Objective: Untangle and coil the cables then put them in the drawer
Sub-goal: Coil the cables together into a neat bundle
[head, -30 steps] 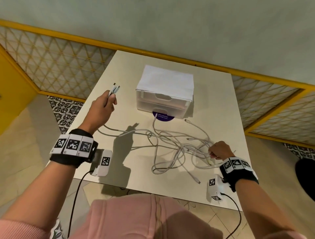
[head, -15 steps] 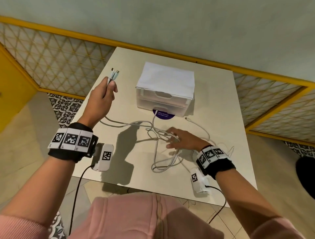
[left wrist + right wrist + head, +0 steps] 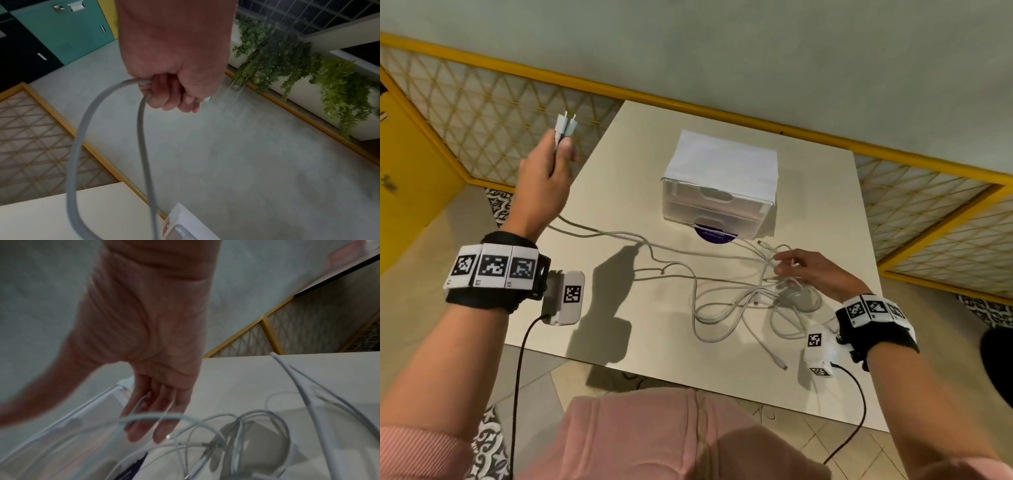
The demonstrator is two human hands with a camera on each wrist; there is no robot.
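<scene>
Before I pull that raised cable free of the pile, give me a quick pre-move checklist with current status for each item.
1. Left hand grips the cable ends: ok, two plugs stick out above the fist.
2. Both strands run down from the fist unkinked: ok in the left wrist view.
3. Right hand steadies the cable tangle: ok, straight fingers on it.
4. Held cable free of the tangle: not ok, it runs into the pile.
5. Drawer unit open to receive: not ok, both drawers shut.
6. Knots in the pile: cannot tell.

Wall (image 3: 756,51): plain pale grey-green
Railing (image 3: 493,113): yellow frame, diamond lattice panels
Table (image 3: 619,325): cream top
Floor (image 3: 410,315): beige tiles, patterned black-and-white strip
Lockers (image 3: 61,32): teal, black
Planter (image 3: 308,68): white, trailing green plants
</scene>
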